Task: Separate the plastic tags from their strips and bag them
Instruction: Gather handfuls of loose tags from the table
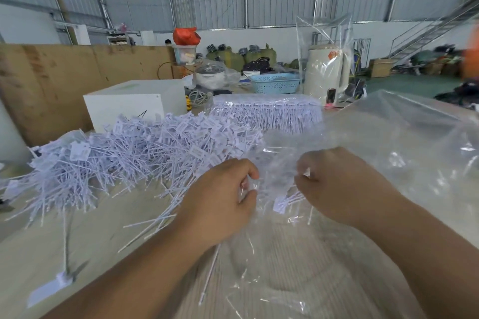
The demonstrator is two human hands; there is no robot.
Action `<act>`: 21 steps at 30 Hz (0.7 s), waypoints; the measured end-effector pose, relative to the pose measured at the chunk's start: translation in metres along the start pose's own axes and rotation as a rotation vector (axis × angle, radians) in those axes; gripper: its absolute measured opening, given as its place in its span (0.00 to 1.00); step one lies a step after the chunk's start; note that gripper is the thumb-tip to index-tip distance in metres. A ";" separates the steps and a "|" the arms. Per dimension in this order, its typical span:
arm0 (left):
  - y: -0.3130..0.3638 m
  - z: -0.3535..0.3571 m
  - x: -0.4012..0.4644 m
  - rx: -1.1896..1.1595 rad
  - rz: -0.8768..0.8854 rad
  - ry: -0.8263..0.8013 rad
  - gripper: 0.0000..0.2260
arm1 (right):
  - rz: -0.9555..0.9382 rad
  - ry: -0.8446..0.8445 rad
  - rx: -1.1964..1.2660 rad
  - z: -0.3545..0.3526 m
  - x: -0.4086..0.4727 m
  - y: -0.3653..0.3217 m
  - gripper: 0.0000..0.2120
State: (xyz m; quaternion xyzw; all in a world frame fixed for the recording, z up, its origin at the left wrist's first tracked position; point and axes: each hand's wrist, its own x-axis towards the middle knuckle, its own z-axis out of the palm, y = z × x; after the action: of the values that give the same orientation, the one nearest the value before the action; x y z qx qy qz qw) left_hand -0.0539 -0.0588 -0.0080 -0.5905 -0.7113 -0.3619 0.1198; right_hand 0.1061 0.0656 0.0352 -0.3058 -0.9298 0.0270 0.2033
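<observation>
Both hands are pinching the rim of a clear plastic bag (337, 254): the left hand (220, 204) is curling thumb and fingers onto the film, the right hand (334, 184) is gripping it opposite, knuckles up. A few tags (285, 201) are lying between the fingertips. Left of the fingers a loose tag heap (116, 158) is spreading; beyond them a bagged bundle (267, 114) is sitting.

Two hands, left hand (223, 197) and right hand (334, 184), pinch one clear bag (388, 153), one uncountable heap of loose tags (124, 153) left of that grip, one bagged bundle (267, 111) beyond it.
</observation>
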 end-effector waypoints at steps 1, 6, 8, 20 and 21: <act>-0.001 0.000 0.000 0.029 -0.004 -0.006 0.09 | -0.039 0.013 0.036 -0.008 -0.004 -0.004 0.08; -0.001 0.002 0.002 0.132 -0.090 -0.215 0.09 | -0.139 -0.597 0.847 -0.044 -0.026 -0.035 0.14; 0.001 0.005 0.002 0.141 -0.104 -0.260 0.08 | -0.146 -0.576 1.146 -0.049 -0.029 -0.042 0.12; -0.012 0.003 -0.002 0.421 -0.167 -0.294 0.17 | 0.451 -0.205 -0.297 0.025 0.021 0.010 0.32; -0.013 0.003 -0.001 0.446 -0.173 -0.311 0.18 | 0.495 -0.231 -0.283 0.032 0.020 0.019 0.38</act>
State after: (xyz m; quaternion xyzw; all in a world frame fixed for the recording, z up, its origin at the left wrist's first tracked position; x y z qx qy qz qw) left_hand -0.0652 -0.0585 -0.0157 -0.5350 -0.8310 -0.1104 0.1046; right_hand 0.0895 0.0954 0.0093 -0.5433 -0.8384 -0.0195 0.0388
